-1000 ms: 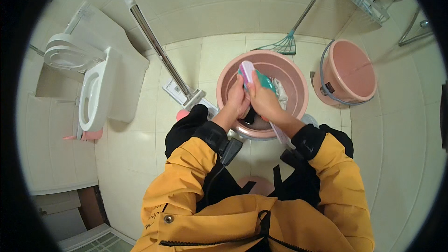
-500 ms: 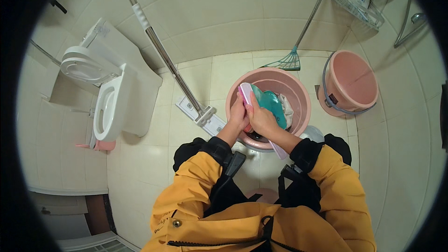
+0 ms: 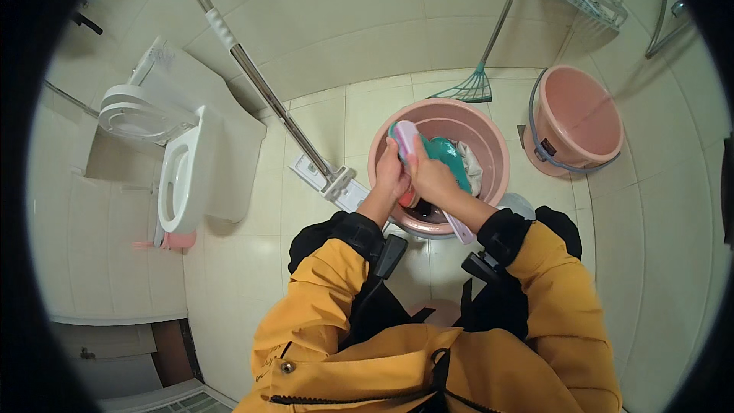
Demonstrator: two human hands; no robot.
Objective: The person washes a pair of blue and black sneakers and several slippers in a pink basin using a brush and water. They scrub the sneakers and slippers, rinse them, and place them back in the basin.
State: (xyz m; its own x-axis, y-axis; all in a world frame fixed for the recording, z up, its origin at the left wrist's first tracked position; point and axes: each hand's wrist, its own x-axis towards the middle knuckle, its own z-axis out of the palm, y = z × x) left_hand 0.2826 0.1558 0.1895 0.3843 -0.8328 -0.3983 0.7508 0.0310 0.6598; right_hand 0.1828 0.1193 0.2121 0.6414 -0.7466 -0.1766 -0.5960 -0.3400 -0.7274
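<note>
Pink basin near one bucket holds one teal item, one white cloth; right hand clasps one lilac brush (what left hand grips, I cannot tell).

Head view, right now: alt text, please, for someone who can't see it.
A person's right hand grips a long-handled lilac tool, apparently a brush, over a pink basin holding a teal item and white cloth; the left hand is close beside. A mop and white toilet stand to the left, a pink bucket to the right.
</note>
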